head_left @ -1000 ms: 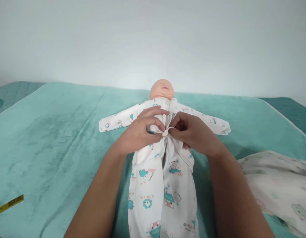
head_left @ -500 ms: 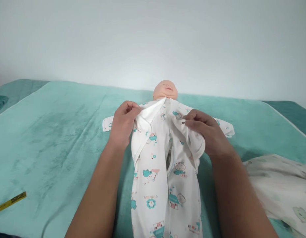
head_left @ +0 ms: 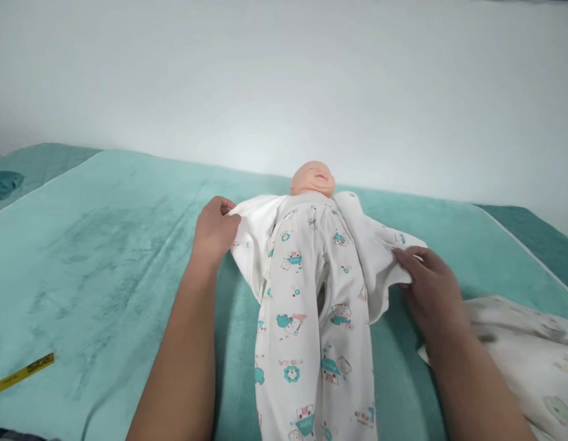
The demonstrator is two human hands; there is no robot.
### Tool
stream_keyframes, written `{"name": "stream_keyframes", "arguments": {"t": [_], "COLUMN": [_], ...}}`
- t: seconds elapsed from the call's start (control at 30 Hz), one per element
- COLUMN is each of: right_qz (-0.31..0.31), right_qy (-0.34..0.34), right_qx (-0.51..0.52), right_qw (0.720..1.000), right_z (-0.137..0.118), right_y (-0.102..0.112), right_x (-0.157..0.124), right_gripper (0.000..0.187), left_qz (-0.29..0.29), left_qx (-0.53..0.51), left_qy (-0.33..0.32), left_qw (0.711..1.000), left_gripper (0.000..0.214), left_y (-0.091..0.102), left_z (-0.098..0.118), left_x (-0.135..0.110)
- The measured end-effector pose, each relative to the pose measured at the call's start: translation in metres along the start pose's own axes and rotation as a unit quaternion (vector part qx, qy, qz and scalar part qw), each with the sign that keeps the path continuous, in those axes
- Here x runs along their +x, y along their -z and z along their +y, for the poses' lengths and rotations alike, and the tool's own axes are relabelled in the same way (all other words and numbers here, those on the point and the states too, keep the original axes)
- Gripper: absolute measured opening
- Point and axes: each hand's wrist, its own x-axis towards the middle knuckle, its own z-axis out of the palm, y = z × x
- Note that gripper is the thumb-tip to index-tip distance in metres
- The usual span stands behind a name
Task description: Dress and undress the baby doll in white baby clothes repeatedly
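A baby doll (head_left: 314, 178) lies on its back, head toward the wall. White printed baby trousers (head_left: 293, 294) cover it up to the chest. Its white baby jacket (head_left: 371, 239) is spread apart at the front, plain inner side showing. My left hand (head_left: 215, 226) pinches the edge of the jacket's left-hand flap and holds it out sideways. On the other side my right hand (head_left: 426, 275) grips the right-hand flap between thumb and fingers, stretched away from the doll. The doll's arms are hidden under the cloth.
A green plush blanket (head_left: 118, 275) covers the surface under the doll. At the right lies a crumpled white printed cloth (head_left: 522, 349). A yellow strip with dark print (head_left: 24, 372) is at the lower left. A pale wall (head_left: 284, 79) rises behind.
Both hands have moved outward, pulling the jacket flaps from over the chest to either side. The trousers' waist now shows below the doll's chin.
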Motion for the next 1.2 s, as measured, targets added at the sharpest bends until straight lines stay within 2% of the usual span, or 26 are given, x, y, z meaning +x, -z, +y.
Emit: {"name": "stream_keyframes", "arguments": {"t": [0.07,0.1,0.2,0.27,0.33,0.4,0.47,0.53,0.57,0.67,0.73,0.83,0.93,1.0,1.13,1.2], "right_qz": [0.090,0.111,0.067,0.039,0.048,0.069,0.066,0.047,0.055,0.014,-0.030,-0.084,-0.088,-0.078,-0.094,-0.072], "right_qy": [-0.065,-0.093,-0.119,-0.104,-0.069,-0.019,0.050,0.144,0.203,0.281,0.278,0.219,0.154,0.124,0.078,0.094], "right_qx": [-0.011,-0.043,-0.182,-0.249,-0.307,-0.345,-0.341,-0.320,-0.315,-0.314,-0.324,-0.373,-0.436,-0.445,-0.398,-0.404], "right_qw": [0.994,0.989,0.974,0.962,0.948,0.936,0.937,0.935,0.925,0.907,0.904,0.898,0.882,0.883,0.909,0.907], "right_z": [0.009,0.012,0.019,0.022,0.022,0.019,0.012,0.001,-0.006,-0.023,-0.029,-0.027,-0.018,-0.012,-0.010,-0.018], "right_y": [0.023,0.035,0.062,0.072,0.074,0.066,0.047,0.020,0.004,-0.040,-0.058,-0.065,-0.053,-0.042,-0.028,-0.032], "right_x": [-0.010,-0.014,-0.024,-0.026,-0.025,-0.022,-0.015,-0.004,0.004,0.037,0.063,0.096,0.118,0.129,0.138,0.135], "right_gripper": [0.025,0.023,0.016,0.014,0.014,0.012,0.011,0.019,0.024,0.038,0.043,0.045,0.043,0.040,0.033,0.034], "left_qz": [0.032,0.035,0.031,0.032,0.046,0.070,0.078,0.052,0.029,-0.027,-0.033,-0.011,0.004,0.001,-0.003,-0.001], "left_qx": [0.102,0.144,0.229,0.259,0.271,0.259,0.212,0.155,0.137,0.155,0.196,0.249,0.260,0.249,0.223,0.210], "left_qy": [0.003,0.003,-0.011,-0.025,-0.041,-0.087,-0.169,-0.254,-0.286,-0.322,-0.299,-0.238,-0.159,-0.117,-0.090,-0.085], "left_qw": [0.994,0.989,0.973,0.965,0.960,0.959,0.959,0.953,0.948,0.934,0.933,0.939,0.952,0.961,0.971,0.974], "left_gripper": [0.029,0.033,0.040,0.042,0.043,0.046,0.047,0.044,0.041,0.040,0.041,0.042,0.042,0.040,0.037,0.037], "left_y": [0.004,0.005,0.006,0.008,0.010,0.009,-0.001,-0.017,-0.026,-0.052,-0.062,-0.063,-0.056,-0.052,-0.047,-0.047], "left_z": [-0.005,-0.008,-0.014,-0.017,-0.018,-0.016,-0.012,-0.007,-0.006,-0.005,-0.007,-0.009,-0.011,-0.012,-0.014,-0.013], "left_x": [0.004,0.005,0.006,0.006,0.004,0.002,0.000,0.000,0.001,0.006,0.010,0.017,0.025,0.029,0.032,0.031]}}
